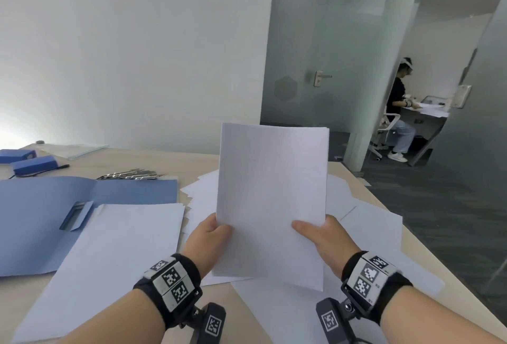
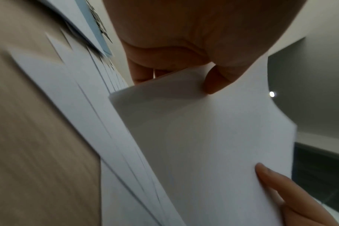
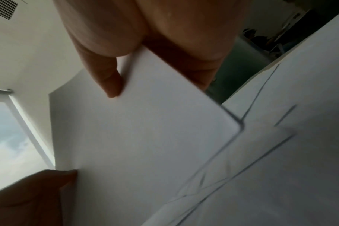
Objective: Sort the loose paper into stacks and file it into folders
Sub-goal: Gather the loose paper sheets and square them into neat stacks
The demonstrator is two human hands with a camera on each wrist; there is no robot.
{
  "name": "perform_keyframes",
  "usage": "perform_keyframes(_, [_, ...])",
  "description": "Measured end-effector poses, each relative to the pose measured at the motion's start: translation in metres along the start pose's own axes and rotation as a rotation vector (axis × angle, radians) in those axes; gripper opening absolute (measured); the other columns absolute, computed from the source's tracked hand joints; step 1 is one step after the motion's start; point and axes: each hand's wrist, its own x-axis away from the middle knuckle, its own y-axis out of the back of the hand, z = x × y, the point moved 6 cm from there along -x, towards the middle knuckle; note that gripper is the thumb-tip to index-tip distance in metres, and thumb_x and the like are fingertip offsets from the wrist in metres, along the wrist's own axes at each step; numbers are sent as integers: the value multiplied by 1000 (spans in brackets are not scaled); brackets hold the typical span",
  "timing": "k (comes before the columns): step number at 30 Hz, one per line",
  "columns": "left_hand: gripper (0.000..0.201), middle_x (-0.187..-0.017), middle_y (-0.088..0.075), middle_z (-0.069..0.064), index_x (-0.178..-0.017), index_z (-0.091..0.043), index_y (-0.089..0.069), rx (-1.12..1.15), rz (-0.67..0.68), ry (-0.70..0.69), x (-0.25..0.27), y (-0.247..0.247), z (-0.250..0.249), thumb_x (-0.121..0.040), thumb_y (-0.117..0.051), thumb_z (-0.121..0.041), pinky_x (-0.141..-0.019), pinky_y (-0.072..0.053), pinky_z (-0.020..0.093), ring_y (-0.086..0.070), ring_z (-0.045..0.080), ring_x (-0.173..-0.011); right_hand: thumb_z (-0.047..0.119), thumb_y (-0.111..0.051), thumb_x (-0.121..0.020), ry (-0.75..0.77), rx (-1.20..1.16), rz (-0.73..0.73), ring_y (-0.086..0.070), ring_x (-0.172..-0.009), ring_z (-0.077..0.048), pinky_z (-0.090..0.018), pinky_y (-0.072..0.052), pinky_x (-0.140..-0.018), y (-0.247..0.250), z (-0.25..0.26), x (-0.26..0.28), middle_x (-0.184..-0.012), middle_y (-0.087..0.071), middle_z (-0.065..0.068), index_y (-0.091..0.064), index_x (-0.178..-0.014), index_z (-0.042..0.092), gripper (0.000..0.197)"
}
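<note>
Both hands hold a stack of white paper (image 1: 271, 201) upright above the desk. My left hand (image 1: 210, 239) pinches its lower left edge, thumb in front; my right hand (image 1: 319, 234) pinches the lower right edge the same way. In the left wrist view the left thumb presses the stack (image 2: 213, 137); in the right wrist view the right thumb lies on the stack (image 3: 141, 137). An open blue folder (image 1: 41, 217) lies at the left with a white sheet stack (image 1: 109, 261) partly on it. More loose paper (image 1: 367, 223) is scattered under and right of the held stack.
Two blue boxes (image 1: 33, 164), a pen and several metal clips (image 1: 131, 174) lie at the far left of the desk (image 1: 153, 160). The desk's right edge drops to grey carpet. A person (image 1: 397, 108) sits at another desk beyond a glass partition.
</note>
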Motion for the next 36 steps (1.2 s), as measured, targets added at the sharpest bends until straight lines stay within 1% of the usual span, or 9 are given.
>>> perform_keyframes(3, [38, -101, -75, 1, -105, -27, -66, -21, -73, 20, 5, 40, 4, -71, -49, -28, -91, -57, 50, -71, 26, -98, 23, -62, -83, -66, -87, 52, -71, -89, -34, -45, -56, -84, -38, 2, -10, -94, -73, -15, -69, -104, 9, 26])
perform_keyframes(6, [39, -103, -71, 13, -106, -16, -59, -85, -178, 92, 14, 90, 18, -70, -48, -28, -90, -57, 55, -70, 34, -96, 23, -52, -70, -150, -84, 114, -54, -72, -26, -33, -42, -65, -86, 0, -18, -80, -56, -7, -59, -96, 14, 28])
perform_keyframes(9, [38, -107, -64, 25, -108, -3, -54, -158, -254, 172, 27, 137, 34, -76, -44, -22, -91, -54, 55, -66, 37, -96, 10, -47, -80, -202, -32, 222, -48, -61, -20, -23, -37, -53, -141, -2, -20, -76, -50, -4, -58, -99, 15, 22])
perform_keyframes(14, [23, -92, -70, 10, -99, -15, -63, -323, -342, 265, 49, 209, 48, -86, -46, -7, -81, -57, 39, -68, 30, -87, 8, -52, -85, -201, 57, 374, -52, -65, -22, -24, -36, -54, -220, -4, -21, -82, -60, -5, -63, -106, 16, 25])
perform_keyframes(19, [39, -91, -78, 6, -105, -23, -70, -341, -379, 316, 59, 259, 71, -82, -48, -2, -84, -61, 50, -74, 31, -83, 10, -62, -91, -137, 144, 395, -68, -85, -19, -22, -47, -56, -262, 1, -19, -103, -71, -5, -61, -108, 18, 19])
perform_keyframes(24, [37, -95, -76, 0, -111, -25, -71, -436, -375, 340, 64, 267, 75, -87, -49, -6, -87, -60, 41, -73, 24, -87, 14, -66, -90, -150, 166, 388, -68, -84, -18, -22, -44, -53, -276, -2, -15, -102, -73, -3, -62, -109, 17, 20])
perform_keyframes(29, [52, -140, -58, 10, -145, -12, -52, -489, -469, 275, 67, 265, 62, -94, -60, -19, -106, -39, 36, -54, 27, -129, 27, -63, -90, -218, 201, 382, -56, -58, -18, -21, -38, -46, -262, -9, -12, -84, -68, -4, -63, -106, 14, 20])
perform_keyframes(32, [42, -136, -60, 6, -136, -16, -58, -433, -498, 134, 63, 249, 44, -95, -60, -17, -103, -42, 39, -56, 24, -122, 29, -61, -90, -220, 227, 342, -50, -55, -16, -22, -34, -45, -238, -7, -14, -80, -63, -3, -63, -104, 18, 18])
perform_keyframes(36, [25, -116, -66, -6, -118, -25, -64, -266, -417, 29, 47, 198, 25, -96, -58, -14, -85, -44, 29, -61, 14, -109, 35, -59, -89, -134, 365, 317, -54, -58, -14, -22, -38, -48, -196, 5, -17, -86, -69, 0, -65, -100, 23, 17])
